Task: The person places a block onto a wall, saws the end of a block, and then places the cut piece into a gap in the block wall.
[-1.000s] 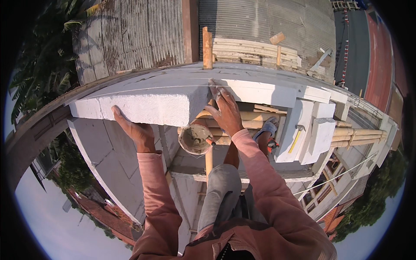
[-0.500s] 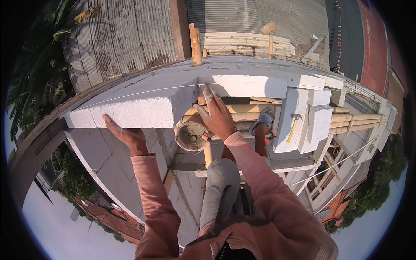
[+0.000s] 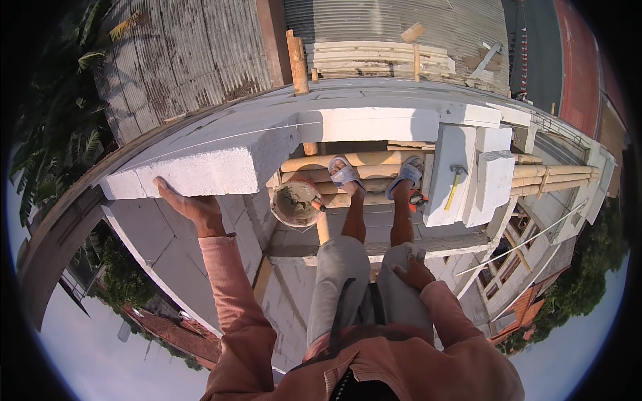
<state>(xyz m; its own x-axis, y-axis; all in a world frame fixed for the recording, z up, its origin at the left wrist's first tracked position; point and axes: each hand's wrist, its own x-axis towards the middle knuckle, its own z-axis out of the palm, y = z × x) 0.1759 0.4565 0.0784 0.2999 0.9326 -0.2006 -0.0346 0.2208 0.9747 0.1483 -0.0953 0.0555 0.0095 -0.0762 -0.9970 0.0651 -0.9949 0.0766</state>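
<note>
My left hand (image 3: 194, 210) grips the near lower edge of a long white building block (image 3: 194, 167) at the left. Its thumb lies on the block's rough face, and the other fingers are hidden beneath. My right hand (image 3: 413, 273) rests on my right thigh, fingers spread over the grey trousers, holding nothing. Right of the block stands a round bucket (image 3: 291, 204) of grey mortar, with an orange-tipped tool handle (image 3: 318, 204) over its rim. A white string (image 3: 221, 137) runs along the top of the blocks.
My sandalled feet stand on bamboo poles (image 3: 374, 170) between block walls. At the right, a hammer with a yellow handle (image 3: 455, 190) lies on stacked white blocks (image 3: 438, 200). A red-and-black tool (image 3: 418, 199) sits beside my right foot. Corrugated roofs (image 3: 394, 27) lie beyond the wall.
My right hand has left the far end of the block and moved back to my right thigh. My left hand stays on the block; both feet now show.
</note>
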